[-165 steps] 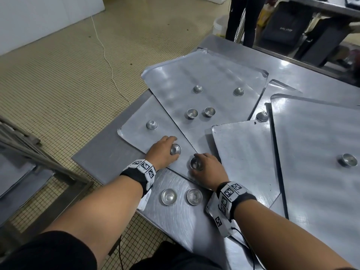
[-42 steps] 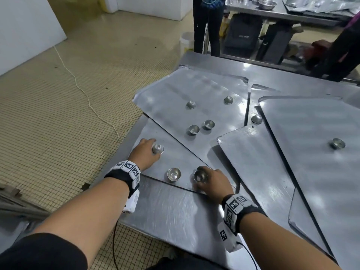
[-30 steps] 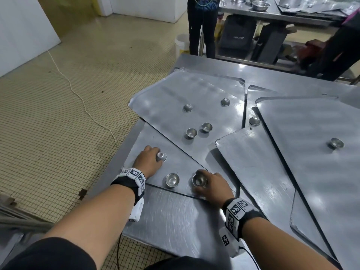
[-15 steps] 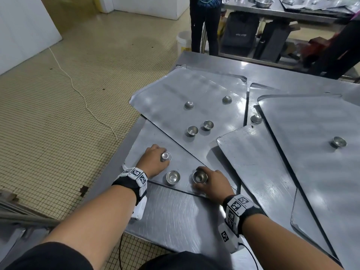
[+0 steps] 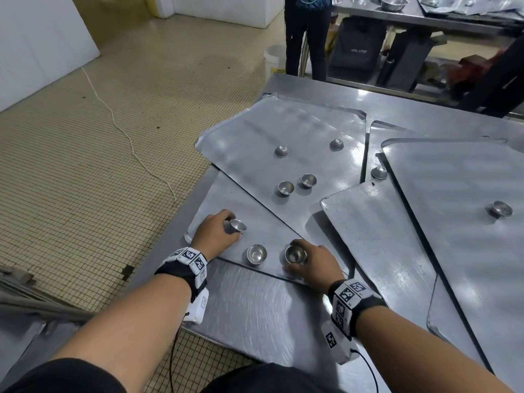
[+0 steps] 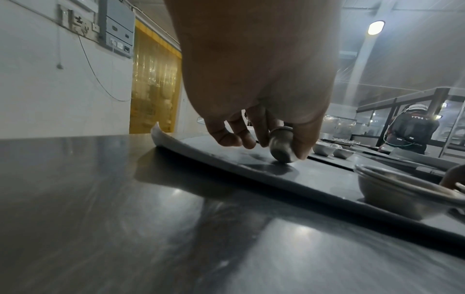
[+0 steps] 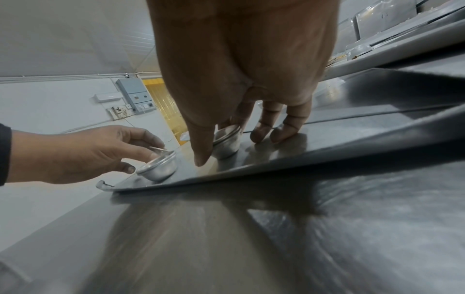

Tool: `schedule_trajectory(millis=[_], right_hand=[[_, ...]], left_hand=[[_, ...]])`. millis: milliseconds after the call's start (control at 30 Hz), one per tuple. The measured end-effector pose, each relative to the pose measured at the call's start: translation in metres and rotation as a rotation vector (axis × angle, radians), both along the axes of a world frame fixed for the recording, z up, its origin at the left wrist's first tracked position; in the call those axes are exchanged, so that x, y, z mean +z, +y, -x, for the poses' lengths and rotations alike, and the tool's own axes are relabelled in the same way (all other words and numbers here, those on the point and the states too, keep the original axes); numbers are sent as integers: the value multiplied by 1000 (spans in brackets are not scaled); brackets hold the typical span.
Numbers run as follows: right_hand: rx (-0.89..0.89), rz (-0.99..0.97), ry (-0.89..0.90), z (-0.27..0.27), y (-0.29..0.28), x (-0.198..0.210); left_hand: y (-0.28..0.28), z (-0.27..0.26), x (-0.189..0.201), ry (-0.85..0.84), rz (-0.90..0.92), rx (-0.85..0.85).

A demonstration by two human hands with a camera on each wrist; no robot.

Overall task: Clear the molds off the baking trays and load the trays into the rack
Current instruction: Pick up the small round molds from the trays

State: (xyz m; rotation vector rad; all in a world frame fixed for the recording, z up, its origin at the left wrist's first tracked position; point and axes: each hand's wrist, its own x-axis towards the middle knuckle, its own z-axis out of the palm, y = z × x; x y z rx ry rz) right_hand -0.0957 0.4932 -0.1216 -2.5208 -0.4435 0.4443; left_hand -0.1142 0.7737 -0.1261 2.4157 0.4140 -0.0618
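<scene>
On the near baking tray (image 5: 263, 219), my left hand (image 5: 233, 228) pinches a small metal mold (image 5: 239, 224) and tips it on its side. The left wrist view shows that mold (image 6: 280, 143) between thumb and finger of my left hand (image 6: 281, 150), its base just touching the tray (image 6: 226, 159). My right hand (image 5: 297, 259) holds a second mold (image 5: 295, 252) upright at the tray's near edge, thumb and forefinger round it (image 7: 226, 147). A third mold (image 5: 256, 253) stands loose between the two hands.
Several overlapping trays cover the steel table (image 5: 255, 313). The back tray (image 5: 283, 123) carries several molds (image 5: 285, 188). One mold (image 5: 379, 172) sits in a gap, and another mold (image 5: 502, 209) on the right tray. Rack bars (image 5: 25, 287) show at lower left. A person (image 5: 306, 38) stands beyond the table.
My left hand has drawn its mold nearer and to the right, toward the other two, and tipped it up. My right hand has stayed on its mold.
</scene>
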Motion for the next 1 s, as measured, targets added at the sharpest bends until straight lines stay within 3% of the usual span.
schedule_trajectory(millis=[267, 433, 633, 767, 1000], right_hand=[[-9, -7, 10, -1, -1, -4], [-12, -3, 15, -1, -1, -6], [-25, -5, 25, -2, -1, -9], [-34, -1, 26, -3, 0, -11], [-46, 2, 24, -3, 1, -13]], left_hand=[[-7, 5, 4, 37, 69, -12], [-9, 5, 9, 54, 16, -60], [-15, 11, 18, -14, 197, -9], [-26, 20, 22, -12, 269, -95], [-32, 28, 18, 62, 186, -216]])
